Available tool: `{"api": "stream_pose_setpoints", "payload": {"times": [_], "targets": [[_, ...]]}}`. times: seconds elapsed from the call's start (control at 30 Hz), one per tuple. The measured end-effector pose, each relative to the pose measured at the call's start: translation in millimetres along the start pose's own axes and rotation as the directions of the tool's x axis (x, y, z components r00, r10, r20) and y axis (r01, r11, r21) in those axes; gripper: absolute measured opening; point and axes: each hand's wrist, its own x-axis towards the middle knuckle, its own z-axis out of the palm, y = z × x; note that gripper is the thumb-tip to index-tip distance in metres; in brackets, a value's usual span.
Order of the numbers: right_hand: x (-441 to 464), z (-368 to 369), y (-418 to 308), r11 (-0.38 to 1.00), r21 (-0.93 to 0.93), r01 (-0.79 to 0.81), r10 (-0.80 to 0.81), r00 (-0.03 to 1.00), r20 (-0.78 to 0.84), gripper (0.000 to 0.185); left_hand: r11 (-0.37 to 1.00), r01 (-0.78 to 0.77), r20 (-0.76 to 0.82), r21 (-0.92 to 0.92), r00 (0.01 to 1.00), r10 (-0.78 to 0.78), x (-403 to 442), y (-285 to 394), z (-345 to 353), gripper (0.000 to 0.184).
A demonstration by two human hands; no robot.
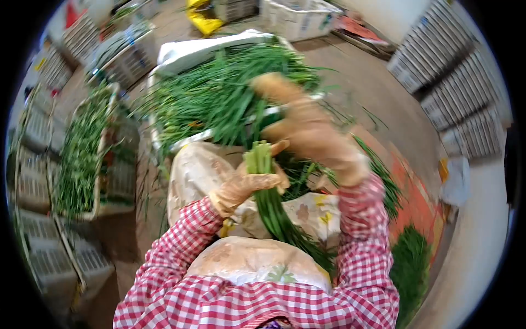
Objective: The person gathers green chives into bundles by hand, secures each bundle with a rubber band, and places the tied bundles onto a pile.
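Note:
My left hand (246,189), in a tan glove, is wrapped round a bunch of green stalks (268,205). Its pale cut ends point up and the leaves hang down to the right over my lap. My right hand (307,129), gloved too, is smeared by motion just above and right of the bunch, near the front edge of the crate. What its fingers do is blurred. Loose long green leaves are heaped in the white crate (211,134) in front of me.
Greens fill another crate (98,186) on the left. Empty-looking crates (44,247) stand beyond it. A pile of greens (411,268) lies at the right on a red sheet (408,194). Stacked crates (430,46) line the right wall. A white crate (298,22) stands at the back.

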Motion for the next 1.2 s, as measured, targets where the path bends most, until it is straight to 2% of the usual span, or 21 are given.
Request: {"api": "stream_pose_setpoints", "payload": {"times": [0.03, 0.1, 0.13, 0.17, 0.2, 0.23, 0.3, 0.33, 0.4, 0.43, 0.47, 0.5, 0.53, 0.57, 0.63, 0.67, 0.77, 0.83, 1.0, 1.13, 1.2], "targets": [[-1.4, 33.9, 10.7, 0.985, 0.136, 0.11, -0.13, 0.979, 0.155, 0.05, 0.989, 0.123, 0.091, 0.078, 0.987, -0.13, 0.9, -9.7, -15.5, 0.077], [-7.2, 52.2, -14.6, 0.996, 0.031, -0.084, 0.058, 0.872, 0.486, 0.075, 0.997, 0.055, -0.092, 0.051, 0.994, -0.05, -25.9, -60.4, -46.2, 0.057], [-4.6, 58.8, -18.5, 0.983, -0.185, -0.001, 0.082, 0.9, 0.428, 0.083, 0.993, 0.033, -0.141, -0.117, 0.989, -0.05, -30.4, -45.2, -34.0, 0.054], [-9.6, 62.7, -16.7, 0.995, -0.045, -0.089, 0.098, 0.965, 0.242, 0.093, 0.973, -0.03, -0.427, -0.227, 0.901, -0.072, -32.3, -39.7, -23.8, 0.044], [-18.9, 73.9, -10.7, 0.992, 0.05, -0.116, 0.114, 0.992, 0.048, 0.089, 0.99, -0.129, -0.486, -0.051, 0.869, 0.088, -26.4, -13.1, -9.7, 0.032], [-26.0, 79.4, -9.7, 0.983, 0.088, -0.161, 0.16, 0.987, 0.024, 0.09, 0.969, -0.205, -0.531, 0.136, 0.811, 0.245, -21.2, 13.2, 4.6, 0.02], [-39.6, 93.0, -15.3, 0.972, 0.148, -0.18, 0.188, 0.981, -0.044, 0.092, 0.901, -0.221, -0.436, 0.373, 0.816, 0.38, -17.5, 47.9, 0.1, 0.018], [-38.2, 98.7, -20.5, 0.969, 0.063, -0.24, 0.236, 0.969, 0.07, 0.097, 0.791, -0.271, -0.392, 0.548, 0.753, 0.529, -15.8, 58.1, -4.0, 0.025], [-34.5, 107.2, -29.0, 0.958, 0.099, -0.269, 0.262, 0.962, 0.072, 0.108, 0.75, -0.36, -0.384, 0.556, 0.689, 0.615, -11.4, 67.3, -1.6, 0.022], [-36.9, 129.9, -20.6, 0.982, -0.079, -0.172, 0.156, 0.971, -0.179, 0.11, 0.741, -0.38, -0.331, 0.554, 0.716, 0.614, -8.6, 67.5, 5.8, 0.021], [-37.4, 121.2, -21.6, 0.972, -0.172, -0.163, 0.107, 0.949, -0.295, 0.109, 0.723, -0.401, -0.285, 0.562, 0.727, 0.625, -6.3, 69.1, 14.9, 0.021], [-36.6, 109.3, -18.7, 0.954, -0.241, -0.176, 0.088, 0.938, -0.336, 0.106, 0.812, -0.394, -0.396, 0.43, 0.726, 0.562, -4.3, 67.1, 14.4, 0.022], [-37.2, 100.2, -17.8, 0.939, -0.297, -0.173, 0.055, 0.928, -0.368, 0.103, 0.904, -0.426, -0.43, 0.024, 0.813, 0.394, -2.5, 67.0, 29.1, 0.026], [-44.4, 95.4, -14.3, 0.992, 0.044, -0.12, 0.128, 0.949, -0.289, 0.097, 0.925, -0.378, -0.455, 0.023, 0.82, 0.347, -9.4, 56.8, 9.7, 0.031], [-56.1, 80.7, -10.0, 0.848, 0.472, -0.241, 0.277, 0.961, -0.006, 0.084, 0.971, -0.235, -0.452, 0.038, 0.863, 0.226, 0.0, 56.9, 15.4, 0.038], [-66.8, 77.7, -13.7, 0.754, 0.516, -0.406, 0.38, 0.911, 0.161, 0.077, 0.967, -0.193, -0.31, -0.168, 0.941, 0.134, 2.8, 48.2, 14.7, 0.043], [-95.5, 93.4, -7.6, 0.637, 0.606, -0.477, 0.468, 0.864, 0.187, 0.064, 0.912, -0.222, -0.252, -0.344, 0.958, 0.138, 9.1, 24.0, 16.9, 0.062], [-101.5, 81.7, -16.0, 0.37, 0.661, -0.652, 0.581, 0.718, 0.383, 0.054, 0.891, -0.208, -0.204, -0.403, 0.97, 0.135, 8.5, 17.3, 17.3, 0.06], [-104.2, 97.4, -12.5, 0.492, 0.659, -0.569, 0.587, 0.776, 0.232, 0.046, 0.873, -0.257, -0.202, -0.414, 0.961, 0.188, 3.8, 19.5, 12.0, 0.06], [-100.6, 101.3, -12.0, 0.655, 0.543, -0.526, 0.57, 0.815, 0.102, 0.051, 0.837, -0.543, -0.381, -0.064, 0.788, 0.483, -8.0, 46.2, -20.1, 0.047], [-100.5, 103.5, -11.0, 0.867, 0.163, -0.47, 0.488, 0.868, -0.092, 0.065, 0.769, -0.438, -0.583, 0.465, 0.502, 0.639, -18.3, 53.7, -31.5, 0.029]]}}
